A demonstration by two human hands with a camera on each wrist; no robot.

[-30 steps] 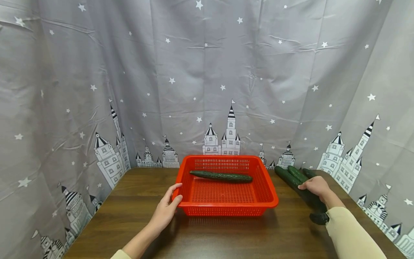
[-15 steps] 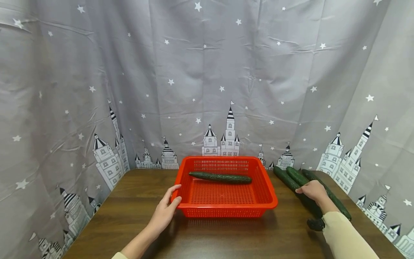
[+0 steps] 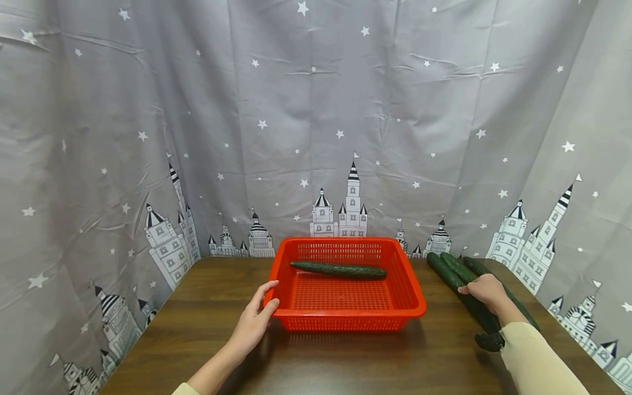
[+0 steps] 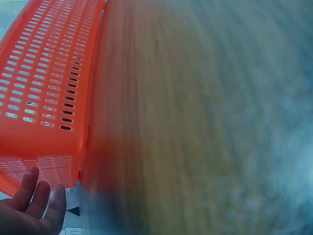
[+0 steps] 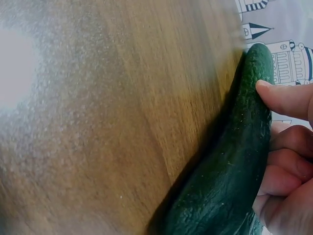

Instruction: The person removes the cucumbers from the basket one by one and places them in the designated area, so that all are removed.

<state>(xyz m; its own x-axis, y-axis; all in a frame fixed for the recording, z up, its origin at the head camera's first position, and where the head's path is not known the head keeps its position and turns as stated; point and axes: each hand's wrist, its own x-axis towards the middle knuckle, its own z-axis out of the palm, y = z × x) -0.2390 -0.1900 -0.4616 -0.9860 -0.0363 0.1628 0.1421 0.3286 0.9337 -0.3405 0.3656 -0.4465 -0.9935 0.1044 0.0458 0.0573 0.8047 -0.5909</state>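
In the head view, my left hand (image 3: 252,321) holds the left rim of a red perforated plastic basket (image 3: 348,312), thumb and index finger at the rim. Other fingers (image 4: 56,203) of that hand show bent against the basket's end wall in the left wrist view. One long dark green cucumber (image 3: 338,270) lies crosswise inside the basket. To the right, my right hand (image 3: 489,291) grips another cucumber (image 5: 230,152) lying along the table, its thumb on top and its fingers curled along the side. Two more cucumbers lie just beyond it, both partly hidden by the hand.
The brown wooden table (image 3: 345,362) carries the basket and the cucumbers. A grey curtain (image 3: 276,99) printed with stars and castles hangs around the back and sides, close behind the basket. The cucumbers on the right lie near the table's right edge.
My right hand and the cucumber in it have shifted slightly right, bringing the cucumber's far end closer to its neighbour. The left hand and the basket stay in place.
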